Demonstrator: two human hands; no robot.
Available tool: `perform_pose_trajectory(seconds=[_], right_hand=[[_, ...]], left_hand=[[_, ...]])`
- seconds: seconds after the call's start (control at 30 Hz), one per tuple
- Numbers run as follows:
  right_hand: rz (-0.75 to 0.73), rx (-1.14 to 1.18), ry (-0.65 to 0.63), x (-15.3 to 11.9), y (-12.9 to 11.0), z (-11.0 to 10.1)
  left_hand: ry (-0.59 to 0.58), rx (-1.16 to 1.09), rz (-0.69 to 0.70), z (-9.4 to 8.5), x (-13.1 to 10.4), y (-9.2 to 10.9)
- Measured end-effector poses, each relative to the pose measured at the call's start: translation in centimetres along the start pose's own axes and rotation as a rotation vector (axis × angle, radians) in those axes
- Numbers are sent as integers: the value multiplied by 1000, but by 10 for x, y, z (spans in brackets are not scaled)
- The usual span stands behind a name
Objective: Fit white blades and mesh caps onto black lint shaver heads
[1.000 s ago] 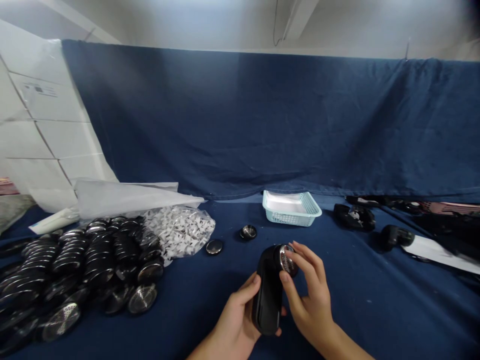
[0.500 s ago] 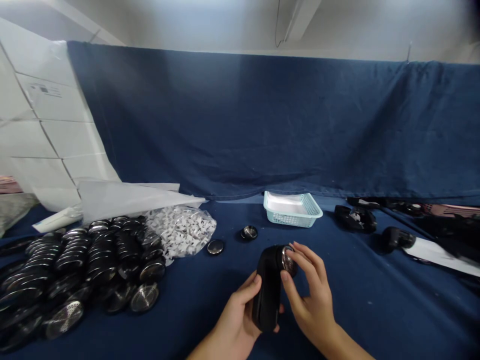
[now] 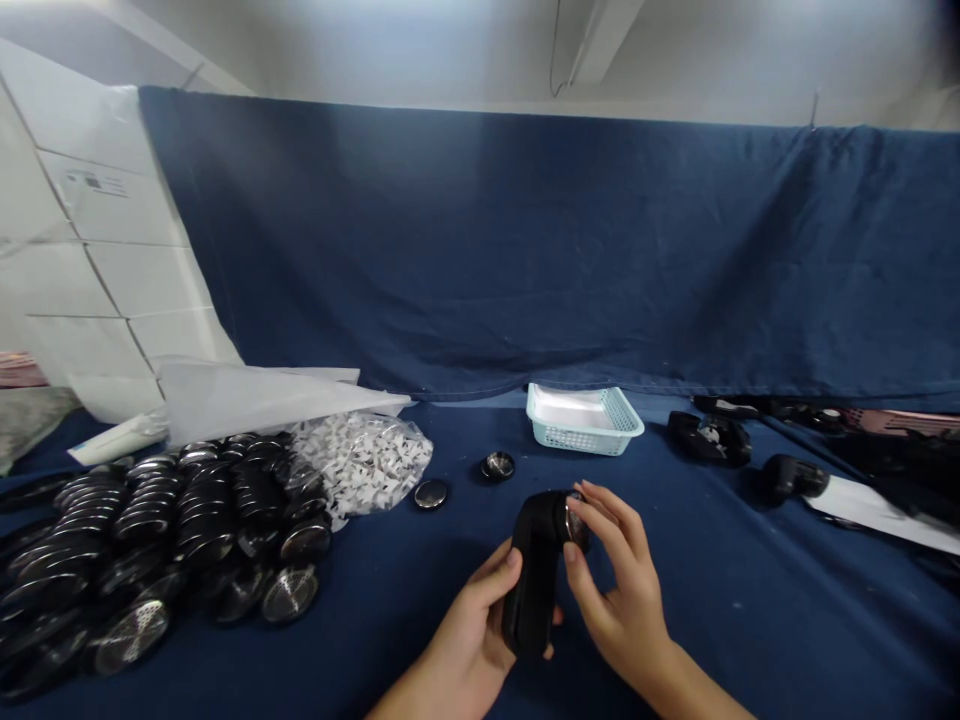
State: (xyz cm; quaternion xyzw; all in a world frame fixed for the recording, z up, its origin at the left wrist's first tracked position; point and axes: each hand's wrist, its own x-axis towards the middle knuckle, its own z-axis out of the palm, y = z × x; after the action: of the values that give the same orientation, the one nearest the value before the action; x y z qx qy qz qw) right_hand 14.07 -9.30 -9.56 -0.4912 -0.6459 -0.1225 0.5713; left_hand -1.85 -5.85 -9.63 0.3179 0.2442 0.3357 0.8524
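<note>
A black fabric shaver (image 3: 533, 580) stands roughly upright in front of me, its round head facing right. My left hand (image 3: 474, 618) is closed around the handle, thumb on the near side and fingertips showing past the far edge. On the head sits a perforated metal cover (image 3: 576, 522). The fingers and thumb of my right hand (image 3: 621, 575) grip the rim of that cover and hide part of it. Beyond the shaver, two loose round covers lie apart on the blue cloth, one cover (image 3: 430, 494) nearer the left and another cover (image 3: 498, 465) farther back.
Stacked black-rimmed metal covers (image 3: 206, 520) fill the left side. Behind them lie a clear bag of small white parts (image 3: 367, 465) and white sheeting (image 3: 262, 395). A light-blue basket (image 3: 585, 440) stands at the back. Black shaver bodies (image 3: 795, 478) lie right. A blue curtain (image 3: 525, 250) hangs behind.
The metal cover and the shaver head have turned slightly, so less of the cover's face shows. Both hands keep their hold almost in place.
</note>
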Motion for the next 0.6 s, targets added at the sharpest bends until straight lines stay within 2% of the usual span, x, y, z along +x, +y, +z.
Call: perform_pose_trajectory(seconds=[0.2,0.37,0.5,0.6], right_hand=[[-16,41,-76,1,5,-2],[-49,51,-245,7,14,-8],[-23,72,-356,12,21,-16],[36,117,-369,13,24,-18]], left_hand=[[22,23,8,-2,0,4],[39,40,6,-4,3,8],[46,71,7,-5,4,12],[62,129,23,-5,3,14]])
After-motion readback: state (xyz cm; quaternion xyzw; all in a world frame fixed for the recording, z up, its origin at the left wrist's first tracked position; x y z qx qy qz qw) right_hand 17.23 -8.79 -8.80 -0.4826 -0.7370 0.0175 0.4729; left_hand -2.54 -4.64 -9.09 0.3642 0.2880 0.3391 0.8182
